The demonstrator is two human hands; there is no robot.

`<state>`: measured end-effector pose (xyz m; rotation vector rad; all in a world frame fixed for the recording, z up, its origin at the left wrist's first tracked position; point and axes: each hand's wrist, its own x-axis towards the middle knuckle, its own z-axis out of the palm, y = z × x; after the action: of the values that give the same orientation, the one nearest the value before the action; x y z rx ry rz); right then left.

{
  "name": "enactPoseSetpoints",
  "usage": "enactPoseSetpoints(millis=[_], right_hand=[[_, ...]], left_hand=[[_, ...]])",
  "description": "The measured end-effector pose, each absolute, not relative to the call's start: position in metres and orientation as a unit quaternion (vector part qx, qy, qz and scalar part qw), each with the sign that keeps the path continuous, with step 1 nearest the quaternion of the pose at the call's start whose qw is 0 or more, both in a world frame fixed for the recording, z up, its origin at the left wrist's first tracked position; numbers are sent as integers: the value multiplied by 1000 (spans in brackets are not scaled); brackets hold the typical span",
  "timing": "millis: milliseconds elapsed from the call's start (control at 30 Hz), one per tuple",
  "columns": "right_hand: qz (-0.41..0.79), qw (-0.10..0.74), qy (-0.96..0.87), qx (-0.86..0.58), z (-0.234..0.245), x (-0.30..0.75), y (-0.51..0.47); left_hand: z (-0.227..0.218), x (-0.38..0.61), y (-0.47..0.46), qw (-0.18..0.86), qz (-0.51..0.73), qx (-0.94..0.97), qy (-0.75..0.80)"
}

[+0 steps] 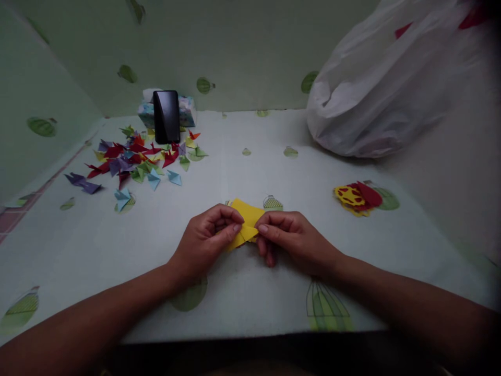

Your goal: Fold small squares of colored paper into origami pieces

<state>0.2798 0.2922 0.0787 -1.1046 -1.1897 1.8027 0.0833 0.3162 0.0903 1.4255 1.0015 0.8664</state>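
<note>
Between my two hands, just above the table, is a piece of yellow paper [247, 211] with a fold across its lower part. My left hand [213, 230] pinches its left side between thumb and fingers. At the right edge, my right hand [287, 235] pinches it near the fold, its lower fingers curled beneath. Part of the paper is hidden behind my fingers, and I cannot tell whether more sheets lie under it.
Folded paper birds [125, 156] in several colours lie at the back left. Behind them a black phone [167, 117] leans on a tissue box [188, 110]. A white plastic bag [364, 99] bulges at the back right. Yellow and red paper cut-outs [352, 197] lie at the right.
</note>
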Motion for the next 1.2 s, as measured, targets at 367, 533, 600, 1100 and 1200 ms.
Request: enactPoseSetpoints(millis=[367,533,600,1100,1200], right_hand=[[633,383,-509,-439,82,280,291],[635,389,-489,-455,82,280,292],[638,391,-482,-455,82,280,292],[690,397,-455,-398,76,282,290],[698,403,-450,-384,74,283,290]], left_hand=[[89,82,317,598,352,570,440],[87,83,317,579,326,615,425],[86,83,317,574,315,629,420],[86,83,317,584,362,602,407],[87,83,317,592,363,593,408]])
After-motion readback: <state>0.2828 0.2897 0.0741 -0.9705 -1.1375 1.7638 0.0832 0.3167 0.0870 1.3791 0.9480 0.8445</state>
